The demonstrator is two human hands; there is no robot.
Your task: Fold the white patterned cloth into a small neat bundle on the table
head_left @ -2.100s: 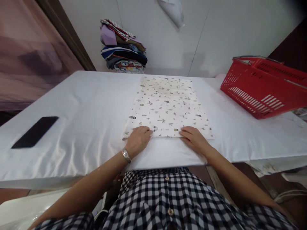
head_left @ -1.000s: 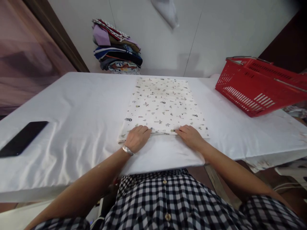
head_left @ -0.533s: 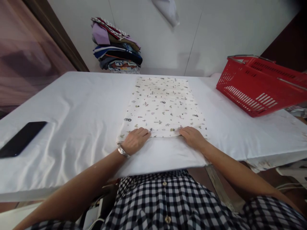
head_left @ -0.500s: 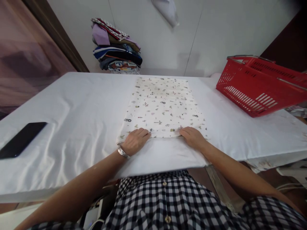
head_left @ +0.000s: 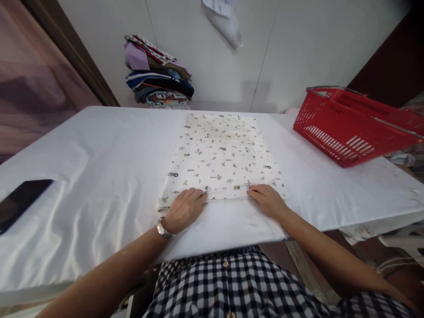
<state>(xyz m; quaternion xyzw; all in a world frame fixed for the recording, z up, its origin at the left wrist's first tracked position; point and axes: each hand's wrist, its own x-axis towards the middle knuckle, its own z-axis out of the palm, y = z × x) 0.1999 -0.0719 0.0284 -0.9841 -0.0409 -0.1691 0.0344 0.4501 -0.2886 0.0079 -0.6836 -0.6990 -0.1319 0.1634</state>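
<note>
A white cloth (head_left: 221, 154) with small scattered prints lies folded in a flat rectangle on the table. At its near edge, left of the middle, my left hand (head_left: 187, 207) has its fingers closed on the fabric; a silver watch or bracelet (head_left: 162, 227) circles that wrist. Farther right along the same edge, my right hand (head_left: 267, 201) also grips the fabric, thumb hidden beneath. Between the two hands the near edge runs nearly straight, with a slight crease just behind it.
A white sheet (head_left: 109, 176) with wrinkles covers the table. The black phone (head_left: 23, 201) lies at the left. A red basket (head_left: 351, 128) stands at the right. Behind the far edge is a stack of folded clothes (head_left: 159, 75); paper (head_left: 225, 22) hangs on the wall.
The view has tilted up slightly, so everything sits lower in the picture. Both hands keep their hold on the cloth's near edge, which looks a little straighter.
</note>
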